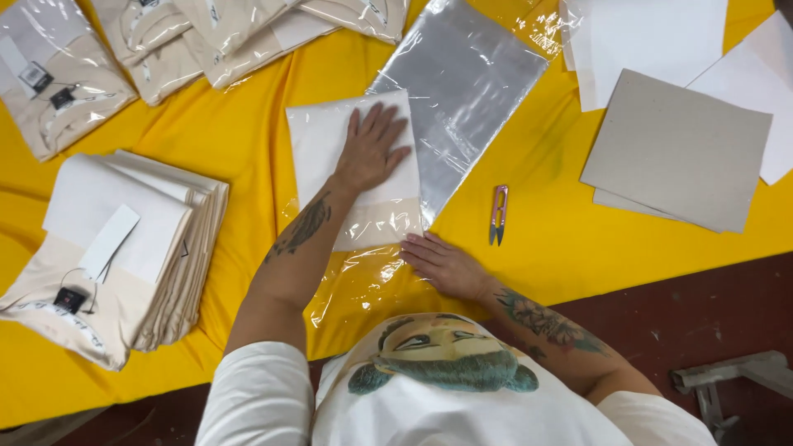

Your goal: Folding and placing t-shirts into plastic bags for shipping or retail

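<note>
The left hand (372,149) lies flat, grip released, pressing the folded cream garment (355,165) in its clear plastic bag (363,272) on the desk (545,239). The right hand (442,264), also released, pins the bag's open end below it. Best to press evenly so the fold stays square.

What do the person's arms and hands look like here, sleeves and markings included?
Both hands are bare, with no gloves. The left hand has a dark tattoo on its forearm; the right hand has a floral tattoo on its forearm. Short white sleeves cover the upper arms.
</note>
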